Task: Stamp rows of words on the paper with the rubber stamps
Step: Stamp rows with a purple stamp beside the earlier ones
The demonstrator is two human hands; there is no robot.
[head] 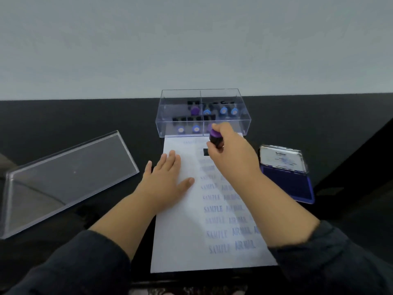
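Dark sleeves frame the near edge of the white paper sheet [180, 241], whose long axis runs away from the person. Faint rows of stamped words climb its right half. Left hand [165, 177] lies flat and released on the sheet's left side, pinning it. Right hand [231, 154], nearer the far edge, is clenched around the purple-topped black rubber stamp [215, 139], its face low over the topmost rows, just before the clear plastic stamp box [244, 124]
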